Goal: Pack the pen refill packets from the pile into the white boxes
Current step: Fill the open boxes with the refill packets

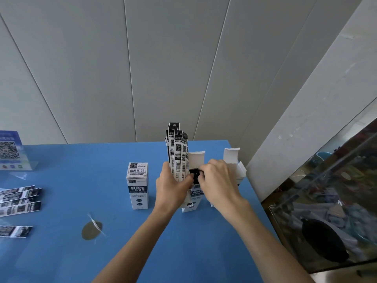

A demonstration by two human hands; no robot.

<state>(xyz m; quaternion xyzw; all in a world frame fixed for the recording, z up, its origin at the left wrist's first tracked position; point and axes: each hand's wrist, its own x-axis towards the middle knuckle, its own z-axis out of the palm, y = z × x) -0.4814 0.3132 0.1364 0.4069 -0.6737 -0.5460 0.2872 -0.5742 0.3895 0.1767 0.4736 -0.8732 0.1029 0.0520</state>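
Three white boxes (137, 185) stand; left hand (172, 185) grips about five upright packets (177, 152), right hand (219, 180) pinches one at the middle box's mouth

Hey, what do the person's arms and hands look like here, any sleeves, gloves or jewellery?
Both forearms are bare up to the frame edge, with no sleeves in view. The left hand and right hand wear no gloves, and no rings, watch or bracelet are visible.

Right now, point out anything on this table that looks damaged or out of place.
The blue table has a worn, brownish oval patch near its front left, where the surface looks scuffed through, with a clear scrap lying across it. Otherwise nothing stands out: the closed box stands upright.
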